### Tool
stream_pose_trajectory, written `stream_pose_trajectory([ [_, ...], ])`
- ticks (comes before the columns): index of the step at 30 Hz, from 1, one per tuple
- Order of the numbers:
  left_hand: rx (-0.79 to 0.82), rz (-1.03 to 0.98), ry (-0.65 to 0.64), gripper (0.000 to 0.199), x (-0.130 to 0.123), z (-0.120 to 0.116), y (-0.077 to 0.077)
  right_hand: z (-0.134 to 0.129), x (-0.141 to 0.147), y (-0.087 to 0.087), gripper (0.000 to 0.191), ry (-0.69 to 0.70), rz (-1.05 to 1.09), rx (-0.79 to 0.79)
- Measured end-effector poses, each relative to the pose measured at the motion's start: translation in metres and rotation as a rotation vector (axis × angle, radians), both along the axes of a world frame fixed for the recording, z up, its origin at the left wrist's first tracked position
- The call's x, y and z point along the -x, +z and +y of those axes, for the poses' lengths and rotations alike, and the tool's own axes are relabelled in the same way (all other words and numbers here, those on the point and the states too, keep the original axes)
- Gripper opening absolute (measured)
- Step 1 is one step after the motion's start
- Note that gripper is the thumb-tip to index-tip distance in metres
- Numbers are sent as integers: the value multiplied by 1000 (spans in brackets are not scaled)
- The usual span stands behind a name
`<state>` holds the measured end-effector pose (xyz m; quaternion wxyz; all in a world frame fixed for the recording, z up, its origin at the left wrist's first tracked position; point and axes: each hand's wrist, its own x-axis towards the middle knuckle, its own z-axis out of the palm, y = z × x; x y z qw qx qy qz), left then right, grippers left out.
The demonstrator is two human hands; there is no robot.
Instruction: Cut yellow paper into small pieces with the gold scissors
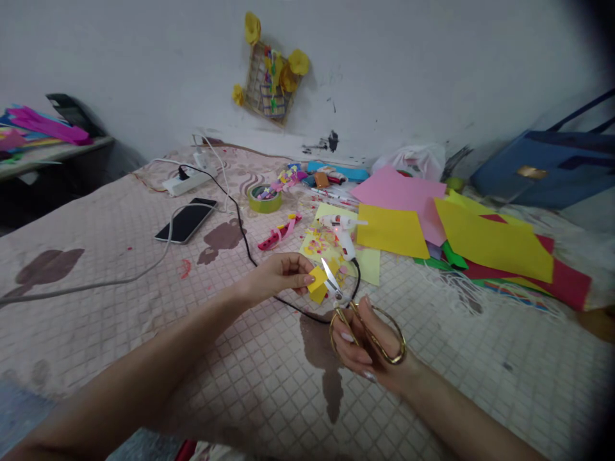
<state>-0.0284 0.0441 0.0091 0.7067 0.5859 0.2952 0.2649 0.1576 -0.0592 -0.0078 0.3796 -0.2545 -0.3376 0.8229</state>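
Between the thumb and fingers of my left hand (283,276) is a small piece of yellow paper (318,280). My right hand (368,346) holds gold-handled scissors (338,296), its fingers in the loops. The silver blades are parted and point up and left, right beside the yellow piece. Just beyond them a white glue gun (342,234) with a small red light lies on pale yellow paper (369,264), among small yellow and pink scraps (319,243).
A phone (186,221), power strip (187,182), green tape roll (264,200) and pink strip (279,233) lie left. A black cord (246,240) loops past my hands. Coloured sheets (494,240) and white string (456,291) are right; a blue bag (548,169) stands behind.
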Motion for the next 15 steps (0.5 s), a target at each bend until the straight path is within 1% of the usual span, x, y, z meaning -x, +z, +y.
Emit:
stream_pose_trajectory([
  [6, -20, 3, -7, 21, 2, 2, 1, -1, 0, 0, 51, -45, -47, -10],
  [15, -49, 6, -33, 18, 4, 4, 3, -2, 0, -1, 49, -35, -54, -2],
])
